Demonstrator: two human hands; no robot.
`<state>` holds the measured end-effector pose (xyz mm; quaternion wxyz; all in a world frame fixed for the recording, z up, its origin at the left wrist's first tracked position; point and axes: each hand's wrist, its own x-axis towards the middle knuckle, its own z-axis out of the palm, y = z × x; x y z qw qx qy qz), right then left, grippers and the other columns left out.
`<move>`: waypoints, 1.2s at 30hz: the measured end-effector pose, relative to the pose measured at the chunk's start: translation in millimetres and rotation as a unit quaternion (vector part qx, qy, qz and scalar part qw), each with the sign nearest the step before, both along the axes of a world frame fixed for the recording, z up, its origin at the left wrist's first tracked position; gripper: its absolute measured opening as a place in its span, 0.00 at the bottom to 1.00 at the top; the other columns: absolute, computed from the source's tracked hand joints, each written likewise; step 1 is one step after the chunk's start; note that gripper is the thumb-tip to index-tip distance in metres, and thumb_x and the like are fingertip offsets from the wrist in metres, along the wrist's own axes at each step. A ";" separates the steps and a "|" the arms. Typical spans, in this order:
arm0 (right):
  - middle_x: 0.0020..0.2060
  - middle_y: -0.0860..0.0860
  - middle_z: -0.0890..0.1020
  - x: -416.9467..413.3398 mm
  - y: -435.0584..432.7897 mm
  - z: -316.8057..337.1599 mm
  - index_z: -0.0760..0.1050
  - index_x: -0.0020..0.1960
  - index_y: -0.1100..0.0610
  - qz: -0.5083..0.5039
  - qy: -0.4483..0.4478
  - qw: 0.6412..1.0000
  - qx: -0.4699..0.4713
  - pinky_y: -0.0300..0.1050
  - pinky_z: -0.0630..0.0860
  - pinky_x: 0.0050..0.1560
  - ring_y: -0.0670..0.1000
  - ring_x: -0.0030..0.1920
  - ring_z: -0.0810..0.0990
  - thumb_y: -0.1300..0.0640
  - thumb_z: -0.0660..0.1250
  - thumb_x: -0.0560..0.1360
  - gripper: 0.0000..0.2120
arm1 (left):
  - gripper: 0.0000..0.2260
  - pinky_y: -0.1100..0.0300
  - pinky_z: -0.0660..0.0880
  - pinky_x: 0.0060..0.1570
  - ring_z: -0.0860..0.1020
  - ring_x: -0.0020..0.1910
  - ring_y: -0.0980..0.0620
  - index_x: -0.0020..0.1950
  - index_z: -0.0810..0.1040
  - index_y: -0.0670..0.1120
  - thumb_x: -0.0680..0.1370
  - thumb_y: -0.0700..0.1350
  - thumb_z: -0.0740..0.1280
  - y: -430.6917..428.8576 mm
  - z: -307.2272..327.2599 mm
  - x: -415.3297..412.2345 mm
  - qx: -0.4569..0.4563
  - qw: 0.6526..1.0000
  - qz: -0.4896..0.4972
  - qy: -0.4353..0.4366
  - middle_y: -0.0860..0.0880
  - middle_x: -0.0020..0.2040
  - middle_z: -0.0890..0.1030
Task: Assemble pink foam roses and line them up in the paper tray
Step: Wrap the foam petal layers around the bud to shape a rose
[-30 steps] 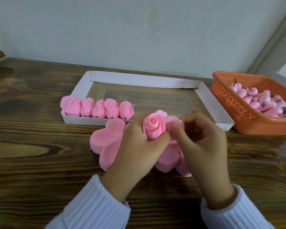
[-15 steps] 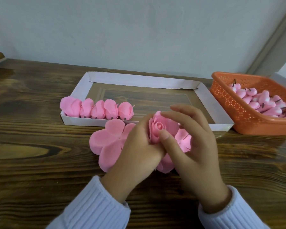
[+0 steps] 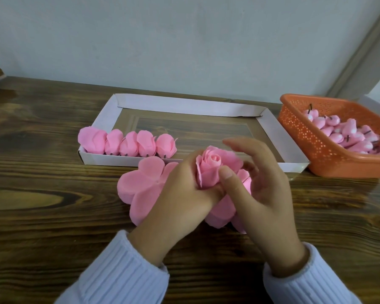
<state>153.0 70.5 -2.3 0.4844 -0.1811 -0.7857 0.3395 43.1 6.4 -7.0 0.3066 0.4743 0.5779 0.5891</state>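
Head view: rose mid-assembly over the table [image 3: 53, 194].
My left hand [image 3: 180, 194] grips the rose [image 3: 211, 167] just before the paper tray [image 3: 184, 105], which holds five finished roses [image 3: 127, 144]; my right hand [image 3: 263, 189] is loose-fingered, its thumb touching the rose.

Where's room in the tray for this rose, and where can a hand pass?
Free: the paper tray floor right of the five-rose row, and its whole back strip; also the table left of the petal stack. Crowded: the petal stack under the left hand and right hand, hard by the tray's near wall; the orange basket crowds its right corner.
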 end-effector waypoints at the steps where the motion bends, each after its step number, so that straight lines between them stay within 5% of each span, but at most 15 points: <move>1: 0.54 0.41 0.78 0.2 -0.2 -0.3 0.74 0.58 0.45 -0.006 0.006 1.000 -0.004 0.46 0.74 0.55 0.50 0.58 0.77 0.51 0.66 0.73 0.14 | 0.13 0.74 0.74 0.37 0.79 0.39 0.68 0.45 0.76 0.57 0.73 0.38 0.71 0.7 -0.8 -0.1 -0.003 1.000 0.009 -0.001 0.65 0.37 0.81; 7: 0.39 0.46 0.79 1.4 3.1 -4.9 0.75 0.45 0.45 -0.111 0.008 0.994 -0.002 0.44 0.74 0.42 0.48 0.42 0.77 0.49 0.62 0.73 0.04 | 0.11 0.65 0.78 0.39 0.83 0.42 0.60 0.54 0.80 0.53 0.74 0.42 0.73 2.7 -3.9 0.3 -0.007 0.999 0.050 -0.012 0.55 0.42 0.85; 12: 0.38 0.45 0.82 1.7 0.0 -4.6 0.74 0.51 0.48 -0.083 0.048 0.994 -0.056 0.40 0.75 0.42 0.50 0.40 0.80 0.52 0.65 0.72 0.08 | 0.13 0.70 0.76 0.36 0.82 0.42 0.62 0.53 0.80 0.54 0.73 0.40 0.73 3.8 -5.4 2.1 -0.006 0.997 0.072 -0.006 0.58 0.43 0.84; 18: 0.38 0.41 0.82 -0.7 -0.6 -5.3 0.76 0.48 0.50 -0.080 0.015 0.994 -0.069 0.38 0.74 0.41 0.48 0.41 0.81 0.57 0.67 0.73 0.05 | 0.13 0.50 0.81 0.49 0.83 0.47 0.55 0.57 0.79 0.50 0.74 0.40 0.72 4.7 -1.7 5.0 -0.014 0.997 0.078 0.002 0.51 0.47 0.85; 24: 0.37 0.42 0.83 -2.1 -2.4 -4.4 0.81 0.46 0.53 -0.064 -0.018 0.996 -0.062 0.35 0.73 0.42 0.46 0.41 0.80 0.57 0.66 0.74 0.05 | 0.13 0.55 0.75 0.37 0.82 0.39 0.51 0.55 0.79 0.48 0.72 0.40 0.71 7.1 -0.2 8.6 0.011 0.996 0.088 0.009 0.48 0.43 0.85; 27: 0.39 0.43 0.83 -2.6 -3.1 -3.8 0.81 0.46 0.52 -0.052 -0.023 0.996 -0.063 0.36 0.74 0.44 0.46 0.43 0.81 0.52 0.63 0.74 0.09 | 0.10 0.62 0.74 0.33 0.80 0.33 0.59 0.50 0.79 0.48 0.70 0.40 0.72 6.4 0.6 9.3 0.025 0.996 0.089 0.021 0.49 0.38 0.83; 29: 0.40 0.43 0.83 -2.0 -4.6 -3.5 0.81 0.46 0.50 -0.031 -0.017 0.998 -0.061 0.38 0.74 0.46 0.47 0.45 0.81 0.52 0.59 0.73 0.11 | 0.11 0.60 0.78 0.37 0.81 0.37 0.61 0.47 0.78 0.50 0.69 0.38 0.73 5.9 -0.1 8.0 0.029 0.996 0.086 0.024 0.50 0.38 0.82; 32: 0.41 0.44 0.83 -0.8 -5.2 -2.4 0.80 0.50 0.51 -0.008 -0.018 0.999 -0.039 0.36 0.72 0.46 0.47 0.46 0.81 0.54 0.60 0.71 0.12 | 0.15 0.45 0.79 0.50 0.83 0.45 0.48 0.50 0.78 0.42 0.63 0.39 0.68 7.8 -0.6 7.7 0.047 0.996 0.077 0.001 0.45 0.42 0.83; 36: 0.42 0.43 0.82 -0.3 -6.0 -0.9 0.73 0.60 0.52 -0.001 -0.043 0.999 0.000 0.30 0.70 0.45 0.45 0.45 0.80 0.50 0.68 0.71 0.19 | 0.07 0.57 0.75 0.44 0.76 0.43 0.47 0.44 0.73 0.38 0.73 0.43 0.65 5.0 1.4 11.5 0.029 0.995 0.035 -0.092 0.40 0.41 0.74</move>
